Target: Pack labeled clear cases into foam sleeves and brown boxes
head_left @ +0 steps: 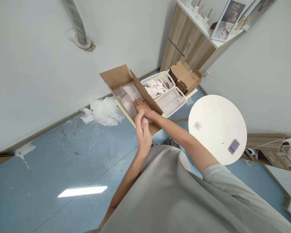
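Note:
An open cardboard box [122,73] stands with its flaps raised, and thin translucent white sheets or bags [129,94] lie inside. My right hand [143,108] reaches into the box with its fingers spread over these sheets, palm down. At the box's near edge my left hand [143,131] is raised with its fingers stretched out, and nothing shows in it. Just beyond the box's right flap sit a white basket [169,77] of small packets and a second white basket [168,114] of clear flat pieces.
An open brown carton [186,76] stands behind the baskets, before a wooden cabinet [189,35]. Crumpled white plastic [106,111] lies on the floor [50,161] left of the box. A round white table [215,119] stands at the right, with shelves [266,142] beyond it.

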Available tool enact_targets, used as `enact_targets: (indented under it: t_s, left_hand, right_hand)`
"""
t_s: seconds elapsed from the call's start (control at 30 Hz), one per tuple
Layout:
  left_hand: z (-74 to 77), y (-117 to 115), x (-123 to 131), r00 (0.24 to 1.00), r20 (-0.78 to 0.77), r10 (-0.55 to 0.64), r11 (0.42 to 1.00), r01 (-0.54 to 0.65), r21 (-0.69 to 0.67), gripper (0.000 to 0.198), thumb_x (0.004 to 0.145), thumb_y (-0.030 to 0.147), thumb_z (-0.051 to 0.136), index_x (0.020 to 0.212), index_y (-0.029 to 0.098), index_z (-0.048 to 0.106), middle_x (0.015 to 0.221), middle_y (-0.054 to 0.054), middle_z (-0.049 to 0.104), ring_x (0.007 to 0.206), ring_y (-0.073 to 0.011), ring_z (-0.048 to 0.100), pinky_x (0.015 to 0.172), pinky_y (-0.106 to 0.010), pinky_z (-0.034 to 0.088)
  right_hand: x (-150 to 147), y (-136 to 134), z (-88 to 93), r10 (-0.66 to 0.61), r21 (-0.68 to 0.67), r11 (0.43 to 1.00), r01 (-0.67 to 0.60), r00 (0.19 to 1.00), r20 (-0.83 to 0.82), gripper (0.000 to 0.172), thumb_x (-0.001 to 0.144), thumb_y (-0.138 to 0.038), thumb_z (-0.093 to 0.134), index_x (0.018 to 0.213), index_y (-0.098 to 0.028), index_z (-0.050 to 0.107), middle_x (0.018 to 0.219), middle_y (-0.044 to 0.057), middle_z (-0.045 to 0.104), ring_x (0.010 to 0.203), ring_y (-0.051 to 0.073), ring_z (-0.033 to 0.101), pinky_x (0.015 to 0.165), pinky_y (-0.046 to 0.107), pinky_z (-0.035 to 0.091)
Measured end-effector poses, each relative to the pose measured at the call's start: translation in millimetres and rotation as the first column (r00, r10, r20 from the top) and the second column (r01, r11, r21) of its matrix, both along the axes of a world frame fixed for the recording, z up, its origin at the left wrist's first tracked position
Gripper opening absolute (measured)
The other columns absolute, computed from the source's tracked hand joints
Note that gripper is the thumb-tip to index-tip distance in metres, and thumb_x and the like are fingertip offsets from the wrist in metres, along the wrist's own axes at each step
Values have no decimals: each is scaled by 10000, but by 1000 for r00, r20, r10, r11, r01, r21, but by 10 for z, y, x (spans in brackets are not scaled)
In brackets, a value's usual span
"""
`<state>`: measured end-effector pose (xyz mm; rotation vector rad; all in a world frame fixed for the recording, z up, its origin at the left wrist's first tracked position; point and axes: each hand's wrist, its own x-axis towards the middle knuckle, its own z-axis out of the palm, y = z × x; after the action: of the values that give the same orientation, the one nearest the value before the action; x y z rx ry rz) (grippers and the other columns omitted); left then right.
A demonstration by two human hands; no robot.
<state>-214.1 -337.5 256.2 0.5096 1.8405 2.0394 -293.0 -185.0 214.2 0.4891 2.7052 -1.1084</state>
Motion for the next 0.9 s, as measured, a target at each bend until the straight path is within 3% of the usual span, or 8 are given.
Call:
enact_targets:
  t_s: [0.13, 0.27, 0.37, 0.47, 0.6, 0.7, 0.8, 0.9]
  left_hand:
    - [19, 7, -52, 1000, -19, 6, 999, -7, -40, 538, 1153, 604, 505, 1597, 311, 589, 1743, -115, 531, 1660, -286, 460, 1373, -490, 395]
    - [140, 115, -149, 995, -101, 2, 999, -7, -48, 585, 1150, 586, 527, 1682, 346, 486, 1827, -96, 417, 1724, -287, 352, 1419, -507, 311]
    - [259, 276, -204, 979, -202, -34, 998, 23, -59, 699, 1112, 571, 628, 1740, 378, 391, 1876, -76, 319, 1765, -298, 242, 1451, -533, 211]
    - [382, 515, -178, 952, -292, -94, 994, 74, -77, 856, 1036, 562, 765, 1762, 384, 347, 1897, -77, 255, 1784, -320, 162, 1462, -558, 149]
    - [523, 930, 61, 907, -328, -265, 964, 251, -85, 1002, 958, 580, 862, 1776, 376, 321, 1907, -94, 218, 1788, -352, 122, 1456, -598, 145]
    - [563, 1268, 397, 871, -256, -420, 906, 417, -68, 946, 984, 622, 818, 1768, 408, 335, 1890, -87, 278, 1755, -361, 264, 1413, -594, 317]
    - [507, 1604, 797, 826, -177, -535, 844, 530, -77, 781, 1006, 635, 784, 1684, 361, 512, 1767, -118, 505, 1633, -361, 505, 1331, -540, 476]
    - [356, 1957, 1201, 760, -118, -639, 769, 627, -129, 612, 1007, 630, 779, 1494, 267, 706, 1518, -150, 727, 1466, -344, 678, 1243, -494, 572]
  right_hand:
    - [313, 141, 396, 54, 15, 999, -52, 983, -176, 642, 1088, -403, 592, 1708, -260, 506, 1789, 97, 496, 1738, 301, 333, 1456, 572, 224]
    - [905, 318, 924, -113, -18, 993, 116, 903, -414, 639, 1147, -570, 490, 1734, -320, 492, 1799, 52, 482, 1745, 330, 317, 1452, 630, 249]
    - [1400, 475, 1248, -301, -96, 949, 300, 777, -553, 647, 1158, -666, 402, 1709, -354, 534, 1770, 17, 522, 1736, 350, 334, 1434, 651, 298]
    - [1858, 645, 1446, -468, -211, 868, 449, 600, -648, 682, 1138, -745, 402, 1684, -372, 567, 1761, 1, 531, 1702, 387, 397, 1385, 680, 389]
    - [2445, 899, 1533, -630, -323, 726, 607, 400, -666, 682, 1097, -796, 477, 1659, -426, 589, 1739, -30, 554, 1645, 415, 481, 1299, 705, 503]
    - [2924, 1109, 1488, -706, -383, 622, 683, 277, -652, 644, 1080, -795, 520, 1628, -470, 615, 1713, -49, 582, 1622, 396, 517, 1249, 657, 574]
    - [3438, 1331, 1336, -744, -438, 550, 711, 179, -643, 643, 1059, -797, 563, 1600, -460, 648, 1688, -26, 612, 1573, 377, 579, 1216, 615, 614]
    - [3970, 1570, 1065, -786, -492, 471, 732, 94, -611, 677, 1031, -808, 605, 1587, -428, 665, 1645, 12, 656, 1512, 363, 637, 1193, 596, 633]
